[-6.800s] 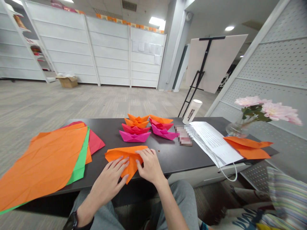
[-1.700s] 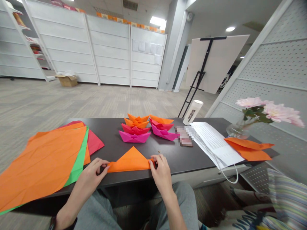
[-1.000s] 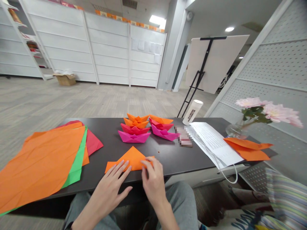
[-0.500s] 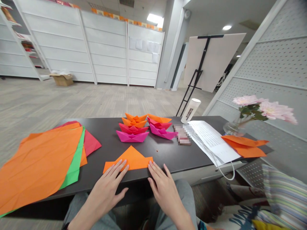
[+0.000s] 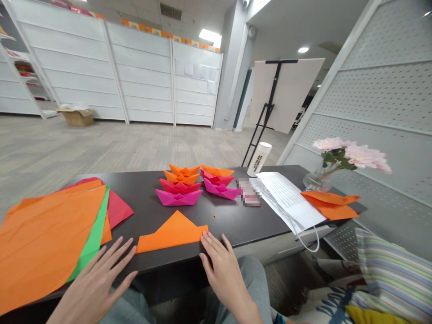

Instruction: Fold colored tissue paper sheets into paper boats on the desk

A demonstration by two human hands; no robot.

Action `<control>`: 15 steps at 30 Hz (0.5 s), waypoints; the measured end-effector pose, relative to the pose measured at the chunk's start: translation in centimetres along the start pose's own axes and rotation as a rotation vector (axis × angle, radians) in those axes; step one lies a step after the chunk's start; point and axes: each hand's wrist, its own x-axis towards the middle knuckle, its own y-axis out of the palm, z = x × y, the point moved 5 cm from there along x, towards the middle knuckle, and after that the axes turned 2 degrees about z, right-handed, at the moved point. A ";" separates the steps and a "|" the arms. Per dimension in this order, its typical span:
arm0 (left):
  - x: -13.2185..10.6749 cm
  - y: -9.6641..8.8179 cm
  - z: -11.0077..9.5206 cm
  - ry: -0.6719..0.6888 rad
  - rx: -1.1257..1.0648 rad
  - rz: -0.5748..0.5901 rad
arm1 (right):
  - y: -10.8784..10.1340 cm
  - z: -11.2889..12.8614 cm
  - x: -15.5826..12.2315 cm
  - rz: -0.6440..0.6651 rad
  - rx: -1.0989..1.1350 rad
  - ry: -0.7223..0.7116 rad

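A partly folded orange paper, with a pointed peak and a long flat lower strip, lies near the front edge of the dark table. My right hand rests its fingertips on the paper's right end, fingers stretched out. My left hand is spread flat beyond the paper's left end, close to the stack of coloured sheets, and holds nothing. Behind the folded paper stand two rows of paper boats, among them a magenta boat, a red boat and an orange boat.
Large orange sheets with green and red ones lie at the left. To the right are a blurred-out flat object, a printed page with a white cable, a white canister, an orange folded paper and a flower vase.
My left hand has lifted off the folded paper and moved left. My right hand stays at the paper's right end. The whole view has shifted slightly.
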 end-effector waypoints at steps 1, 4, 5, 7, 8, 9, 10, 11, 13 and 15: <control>-0.1 0.2 0.3 -0.016 -0.022 0.002 | -0.1 0.1 0.0 -0.007 0.016 0.010; 0.8 1.1 0.1 -0.043 -0.104 -0.039 | -0.3 0.2 0.2 -0.043 0.075 0.044; 1.6 1.3 -0.1 -0.058 -0.137 -0.059 | -0.2 0.2 0.2 -0.055 0.093 0.055; 3.5 2.0 -0.5 -0.104 -0.204 -0.091 | -0.1 0.0 0.3 -0.077 0.116 0.073; 4.4 2.3 -0.7 -0.134 -0.239 -0.104 | 0.0 -0.1 0.3 -0.092 0.123 0.079; 5.2 2.7 -0.8 -0.156 -0.270 -0.113 | 0.1 -0.2 0.3 -0.108 0.126 0.082; 5.9 3.2 -0.9 -0.166 -0.306 -0.113 | 0.2 -0.3 0.3 -0.128 0.127 0.085; 6.4 3.8 -0.9 -0.183 -0.352 -0.115 | 0.3 -0.4 0.3 -0.148 0.129 0.087; 6.6 4.9 -0.5 -0.226 -0.434 -0.114 | 0.4 -0.5 0.3 -0.186 0.134 0.091; 6.4 5.7 0.0 -0.274 -0.498 -0.123 | 0.4 -0.4 0.6 -0.216 0.139 0.098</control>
